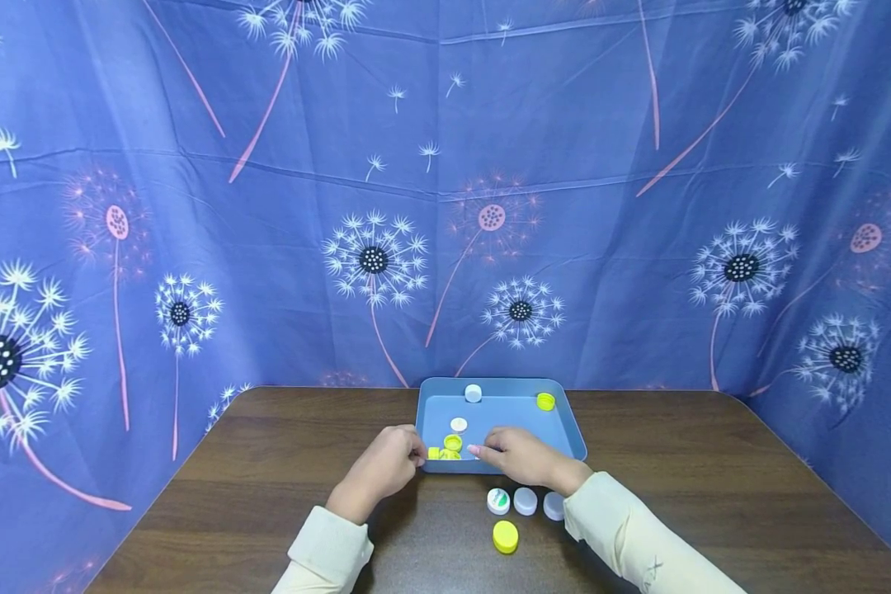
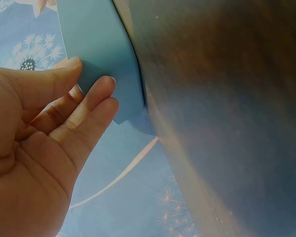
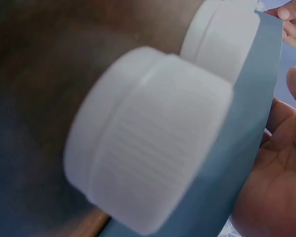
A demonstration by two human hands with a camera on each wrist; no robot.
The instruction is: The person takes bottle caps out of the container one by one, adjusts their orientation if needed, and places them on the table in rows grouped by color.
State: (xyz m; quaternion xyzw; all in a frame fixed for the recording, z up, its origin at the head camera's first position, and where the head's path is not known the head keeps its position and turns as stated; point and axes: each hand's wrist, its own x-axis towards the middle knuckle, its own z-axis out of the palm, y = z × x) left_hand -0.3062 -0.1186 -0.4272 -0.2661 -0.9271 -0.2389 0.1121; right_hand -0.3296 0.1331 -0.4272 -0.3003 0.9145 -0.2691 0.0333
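Looking down through the head view, I am seeing both hands working at the near edge of the blue tray (image 1: 575,441) on the brown table (image 1: 282,462). My left hand (image 1: 383,467) is resting at the tray's near left corner, fingers loosely extended and touching its rim, gripping nothing. My right hand (image 1: 518,454) is reaching over the near rim toward the yellow caps (image 1: 450,446); I cannot tell whether it is pinching one. Three white caps (image 1: 525,501) and a yellow cap (image 1: 505,536) are lying on the table just beside the right wrist.
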